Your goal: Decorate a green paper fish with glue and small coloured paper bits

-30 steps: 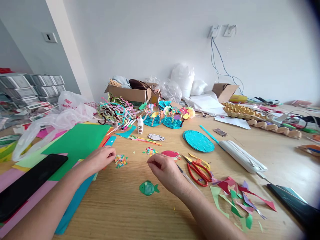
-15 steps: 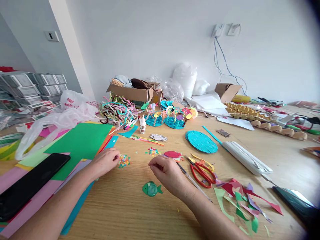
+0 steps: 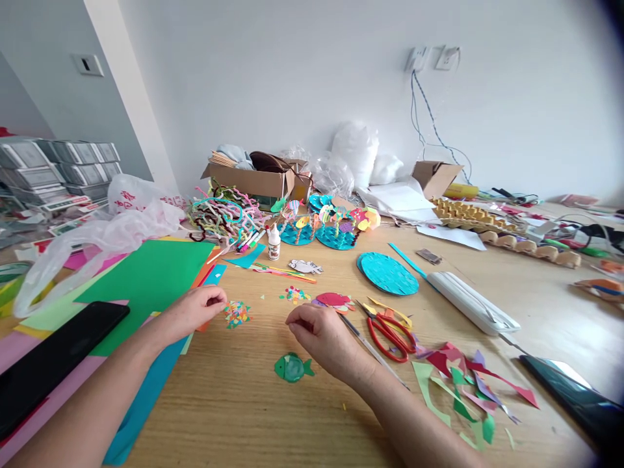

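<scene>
My left hand (image 3: 195, 311) rests on the wooden table with fingers curled, fingertips beside a small pile of coloured paper bits (image 3: 236, 313). My right hand (image 3: 322, 338) hovers near the table's middle, fingers pinched together; whatever they hold is too small to make out. A green paper fish (image 3: 291, 367) lies just below and left of that hand. A red paper fish (image 3: 334, 299) and a second pile of confetti (image 3: 295, 295) lie just beyond it. Red scissors (image 3: 390, 333) and a thin stick (image 3: 370, 350) lie to its right.
Coloured paper sheets (image 3: 146, 279) and a black phone (image 3: 53, 357) sit at left. A turquoise disc (image 3: 387, 273), a glue bottle (image 3: 273, 242), pipe cleaners (image 3: 224, 214), cardboard boxes (image 3: 253, 179) and a long white box (image 3: 472, 302) stand farther back. Paper scraps (image 3: 463, 383) litter the right.
Both hands stay almost in place; the view has shifted slightly. My right hand's fingers stay pinched near the green fish.
</scene>
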Demonstrator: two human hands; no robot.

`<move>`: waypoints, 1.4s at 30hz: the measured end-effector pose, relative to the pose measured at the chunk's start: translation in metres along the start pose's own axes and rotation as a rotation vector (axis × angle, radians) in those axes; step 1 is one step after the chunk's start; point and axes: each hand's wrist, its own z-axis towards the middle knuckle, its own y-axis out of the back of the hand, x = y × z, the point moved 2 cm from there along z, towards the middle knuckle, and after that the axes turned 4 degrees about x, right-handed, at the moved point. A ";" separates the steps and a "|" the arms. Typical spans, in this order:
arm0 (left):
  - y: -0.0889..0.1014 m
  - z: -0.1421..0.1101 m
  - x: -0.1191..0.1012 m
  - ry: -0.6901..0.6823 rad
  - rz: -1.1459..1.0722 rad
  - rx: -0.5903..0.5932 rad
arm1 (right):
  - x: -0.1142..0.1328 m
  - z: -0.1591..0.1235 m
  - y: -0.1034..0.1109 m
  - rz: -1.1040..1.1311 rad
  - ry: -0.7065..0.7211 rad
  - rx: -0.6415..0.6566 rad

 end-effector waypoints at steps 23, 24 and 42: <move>-0.017 -0.004 -0.051 0.049 -0.402 0.131 | 0.014 0.017 -0.012 0.209 -0.159 0.051; -0.019 -0.004 -0.051 0.047 -0.410 0.117 | 0.015 0.020 -0.011 0.218 -0.169 0.061; -0.024 -0.008 -0.042 -0.005 -0.490 -0.048 | 0.025 0.058 -0.040 0.424 -0.328 0.101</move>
